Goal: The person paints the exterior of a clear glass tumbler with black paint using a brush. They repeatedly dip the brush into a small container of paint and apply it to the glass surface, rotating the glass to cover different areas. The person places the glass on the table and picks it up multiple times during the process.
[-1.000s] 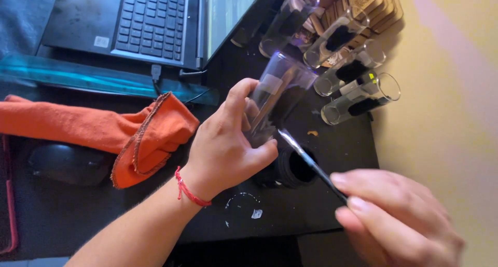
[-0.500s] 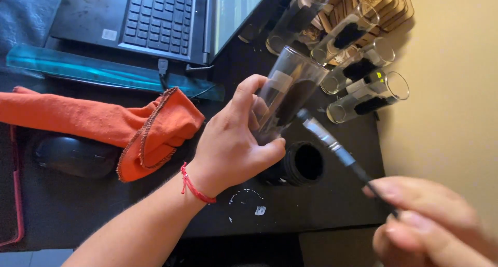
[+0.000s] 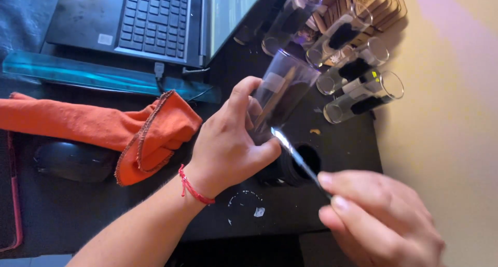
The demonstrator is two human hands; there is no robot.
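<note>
My left hand (image 3: 228, 148) gripped the clear tube (image 3: 282, 93); right fingers (image 3: 342, 205) pinched a thin metal tool (image 3: 295, 155) (blurred), tip needing steady guidance inside.

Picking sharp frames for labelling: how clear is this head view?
Head view: right hand near the lens and soft; thin metal tool glints, streaked; clear tube in left hand slightly smeared; orange cloth fairly crisp; warm light on wall.

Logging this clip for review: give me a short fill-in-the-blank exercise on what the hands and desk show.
1. The left hand holds a clear ____ tube.
2. The right hand holds a thin metal tool pointing toward the ____.
3. The cloth beside the computer mouse is ____.
4. Behind the cloth sits an open ____.

Missing words: glass; tube; orange; laptop
</note>
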